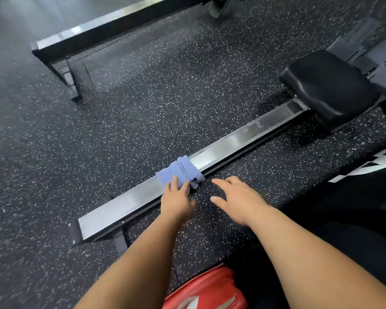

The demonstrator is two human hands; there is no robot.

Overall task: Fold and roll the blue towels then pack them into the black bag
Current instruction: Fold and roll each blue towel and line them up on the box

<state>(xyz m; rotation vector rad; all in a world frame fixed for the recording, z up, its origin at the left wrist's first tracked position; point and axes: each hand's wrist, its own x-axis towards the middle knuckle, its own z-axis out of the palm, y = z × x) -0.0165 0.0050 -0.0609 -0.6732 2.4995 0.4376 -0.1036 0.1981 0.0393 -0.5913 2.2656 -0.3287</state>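
Note:
A small blue towel (180,171), partly rolled, lies across the shiny metal rail (232,141) of a rowing machine. My left hand (176,197) rests on the towel's near edge with its fingers stretched flat over the cloth. My right hand (234,197) hovers just right of the towel above the speckled floor, fingers spread and holding nothing. A black fabric mass with white lettering (354,197) sits at the right edge; I cannot tell whether it is the bag.
The rail runs diagonally to a black padded seat (330,90) at upper right. A second machine rail (112,25) crosses the top left. A red object (207,291) lies near my body at the bottom. Speckled rubber floor (143,97) surrounds everything.

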